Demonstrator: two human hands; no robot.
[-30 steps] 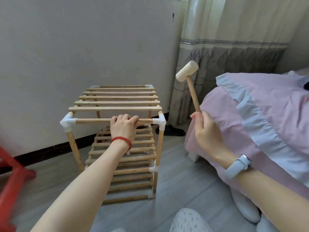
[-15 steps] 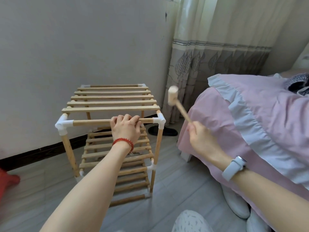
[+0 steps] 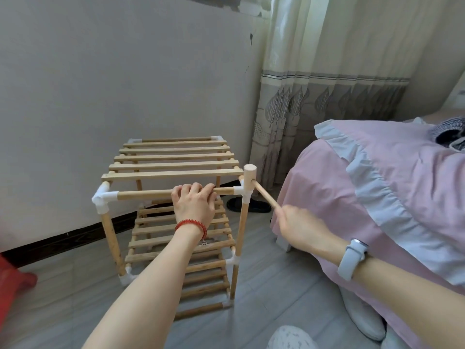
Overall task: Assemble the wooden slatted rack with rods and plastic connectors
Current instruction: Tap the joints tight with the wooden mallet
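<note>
A wooden slatted rack [image 3: 173, 170] stands upright on the floor by the wall, with tiers of slats joined by rods and white plastic connectors. My left hand [image 3: 195, 206] grips the top front rod [image 3: 143, 195]. My right hand [image 3: 299, 227] holds the handle of a small wooden mallet [image 3: 250, 177]. The mallet's head sits on the white connector [image 3: 243, 191] at the rack's top front right corner. Another white connector [image 3: 103, 199] caps the top front left corner.
A bed with a pink cover [image 3: 392, 182] fills the right side, close to the rack. A curtain [image 3: 327, 96] hangs behind. A dark slipper [image 3: 247, 205] lies on the floor past the rack. A red object [image 3: 12, 283] sits at the left edge. White slippers [image 3: 362, 316] lie under the bed's edge.
My right hand has swung the mallet down from above and right of the rack onto the top front right connector. My left hand has kept its grip on the front rod.
</note>
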